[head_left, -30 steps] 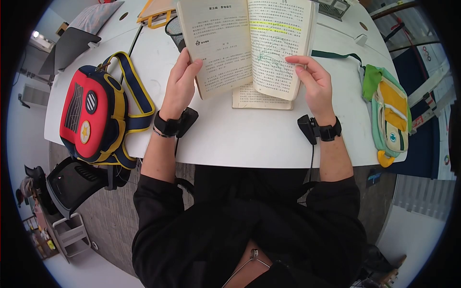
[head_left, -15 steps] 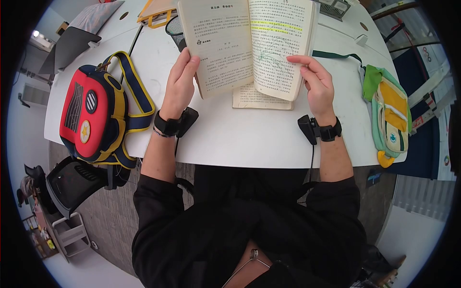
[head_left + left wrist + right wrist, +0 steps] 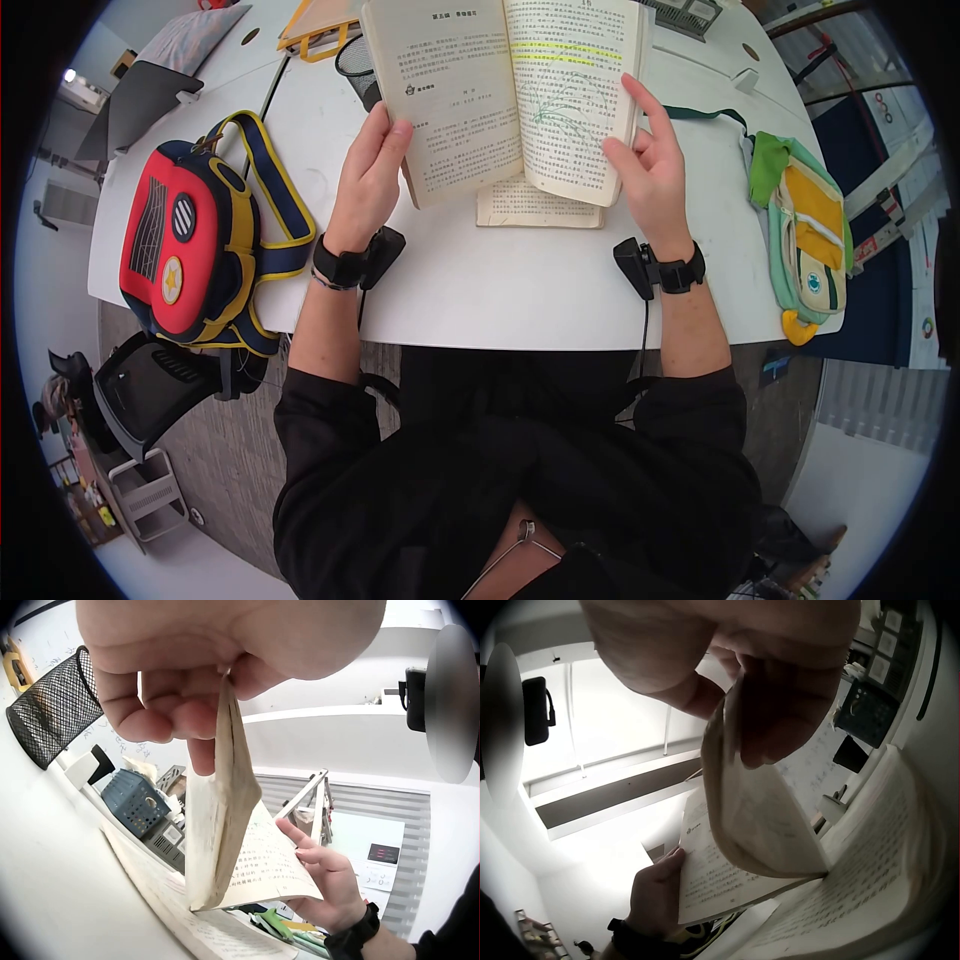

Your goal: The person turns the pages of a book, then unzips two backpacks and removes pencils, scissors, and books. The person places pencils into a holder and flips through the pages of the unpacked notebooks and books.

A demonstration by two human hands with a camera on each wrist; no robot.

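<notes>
An open book [image 3: 510, 95] is being held up above the table [image 3: 500, 285]. The left hand [image 3: 368, 175] is gripping its left edge; the right hand [image 3: 648, 170] is pinching the right page edge. A second book [image 3: 535, 208] is lying underneath.

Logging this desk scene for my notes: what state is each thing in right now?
Book: open, held up, yellow highlighting on right page.
Left hand: grips the left page edge.
Right hand: pinches the right page edge.
Second book: lying flat on the table under the held one.
Red backpack: lying at the table edge, closed.
Green pouch: lying flat.
</notes>
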